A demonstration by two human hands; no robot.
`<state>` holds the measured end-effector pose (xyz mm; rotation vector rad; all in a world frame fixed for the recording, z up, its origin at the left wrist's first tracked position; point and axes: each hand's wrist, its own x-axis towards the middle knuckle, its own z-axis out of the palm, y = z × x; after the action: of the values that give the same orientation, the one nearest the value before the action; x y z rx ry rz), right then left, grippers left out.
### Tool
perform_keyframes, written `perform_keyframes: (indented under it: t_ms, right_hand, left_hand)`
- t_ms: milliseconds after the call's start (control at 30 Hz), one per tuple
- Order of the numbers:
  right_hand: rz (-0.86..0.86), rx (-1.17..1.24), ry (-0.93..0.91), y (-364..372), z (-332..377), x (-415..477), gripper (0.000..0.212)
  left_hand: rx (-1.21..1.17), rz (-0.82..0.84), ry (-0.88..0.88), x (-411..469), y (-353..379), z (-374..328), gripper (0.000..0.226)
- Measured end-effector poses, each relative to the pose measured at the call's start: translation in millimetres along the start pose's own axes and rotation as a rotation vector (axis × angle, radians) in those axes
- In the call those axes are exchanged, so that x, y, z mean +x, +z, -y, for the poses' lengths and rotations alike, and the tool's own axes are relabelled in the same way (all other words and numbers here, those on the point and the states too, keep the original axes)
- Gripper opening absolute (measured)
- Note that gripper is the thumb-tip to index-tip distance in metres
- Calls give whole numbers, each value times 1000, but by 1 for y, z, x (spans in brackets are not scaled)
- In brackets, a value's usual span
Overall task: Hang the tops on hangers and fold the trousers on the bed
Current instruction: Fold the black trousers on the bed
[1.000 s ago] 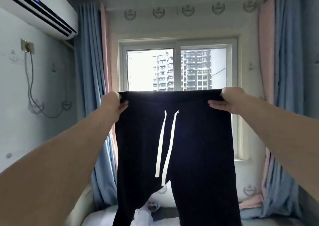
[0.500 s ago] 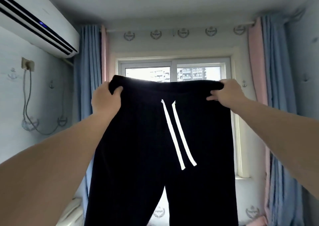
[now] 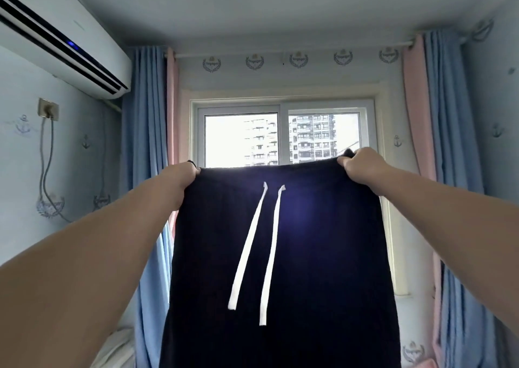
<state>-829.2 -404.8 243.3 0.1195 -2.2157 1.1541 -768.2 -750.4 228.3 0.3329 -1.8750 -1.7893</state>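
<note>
Left hand (image 3: 181, 174) and right hand (image 3: 361, 162) each grip the waistband of the dark trousers (image 3: 280, 255) — held up mid-frame, covering the lower window (image 3: 280, 137); air conditioner (image 3: 61, 39) upper left, blue curtains (image 3: 146, 131) either side.

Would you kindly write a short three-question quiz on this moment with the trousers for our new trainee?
1. True or false: the left hand and the right hand each grip the waistband of the dark trousers.
2. What colour are the drawstrings? A) white B) red C) green
3. Fill in: the bright opening behind the dark trousers is a ____.
Key: 1 true; 2 A; 3 window.
</note>
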Motion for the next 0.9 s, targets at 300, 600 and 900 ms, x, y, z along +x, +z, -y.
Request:
perform_keyframes:
  t_ms: [300, 600, 900]
  right_hand:
    - [363, 419, 167, 20, 35, -33, 18]
    - [433, 355, 74, 25, 76, -49, 16]
    - [496, 315, -65, 16, 79, -61, 32]
  left_hand:
    - [-153, 164, 34, -25, 47, -4, 33]
    - [-148, 437, 248, -94, 103, 2, 57]
    - [-146, 384, 390, -82, 106, 33, 35]
